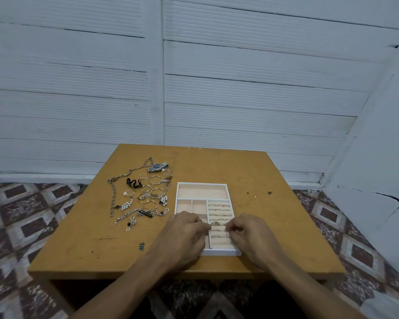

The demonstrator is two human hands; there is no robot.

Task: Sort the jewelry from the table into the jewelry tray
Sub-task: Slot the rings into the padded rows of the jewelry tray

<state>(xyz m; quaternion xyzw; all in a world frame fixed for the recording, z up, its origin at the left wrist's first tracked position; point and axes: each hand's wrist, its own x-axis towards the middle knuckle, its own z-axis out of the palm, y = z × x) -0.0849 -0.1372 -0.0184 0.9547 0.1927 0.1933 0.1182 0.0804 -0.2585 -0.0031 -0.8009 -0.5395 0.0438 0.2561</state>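
Observation:
A white jewelry tray [179, 194] with beige lining sits in the middle of the wooden table [274, 215]. Its right section holds padded ring rolls with several rings [219, 206] tucked in. My right hand [251, 238] hovers over the lower ring rolls, pinching a thin ring [228, 235] between thumb and finger. My left hand [184, 236] rests on the tray's lower left compartments, fingers curled, covering them. A heap of loose jewelry [145, 196] lies left of the tray: chains, bangles, pearl pieces and a silver watch [157, 167].
A long chain necklace [113, 199] trails at the heap's left side. The table's near edge lies just below my wrists. A white ribbed wall stands behind the table, and patterned floor tiles [21, 215] surround it.

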